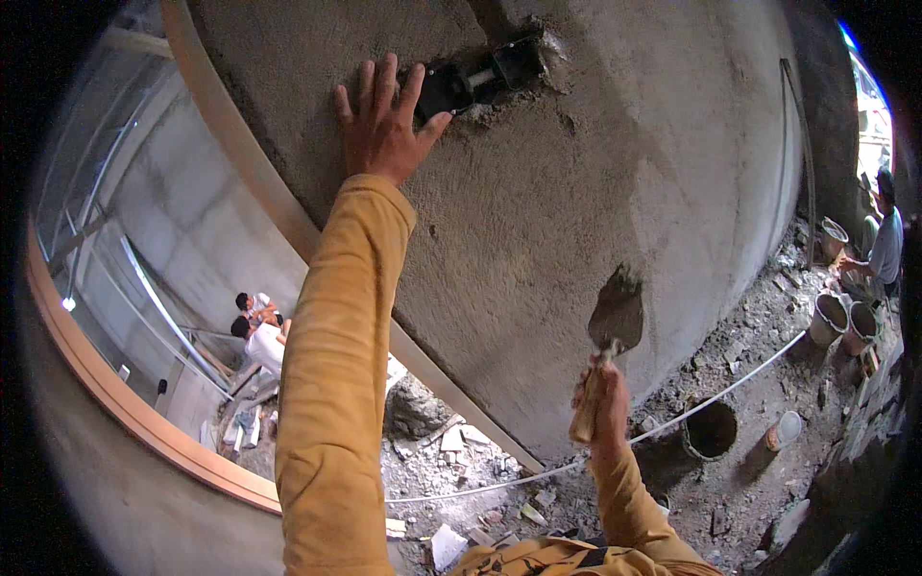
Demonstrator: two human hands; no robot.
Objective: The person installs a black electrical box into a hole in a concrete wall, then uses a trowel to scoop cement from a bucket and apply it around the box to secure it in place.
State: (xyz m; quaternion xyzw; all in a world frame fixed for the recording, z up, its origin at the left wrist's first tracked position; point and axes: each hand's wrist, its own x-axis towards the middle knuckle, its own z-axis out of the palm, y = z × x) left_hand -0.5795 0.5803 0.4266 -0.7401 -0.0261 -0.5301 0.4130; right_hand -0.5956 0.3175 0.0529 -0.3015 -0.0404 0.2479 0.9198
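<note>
My left hand (384, 125) lies with fingers spread on the plastered wall (519, 221), its fingertips and thumb beside a black electrical box (451, 91). The box is set into the wall, and rough mortar (552, 53) surrounds its edges. Lower down and to the right, my right hand (607, 403) is closed around the wooden handle of a trowel (617, 312). Its blade points up toward the wall and carries grey mortar at the tip. Whether the blade touches the wall, I cannot tell.
A white hose or cable (720, 408) crosses the rubble floor. Several buckets, one dark (711, 429), stand at the right near a crouching person (882, 240). Through the wood-edged opening (144, 437) at left, two people (259, 331) sit low.
</note>
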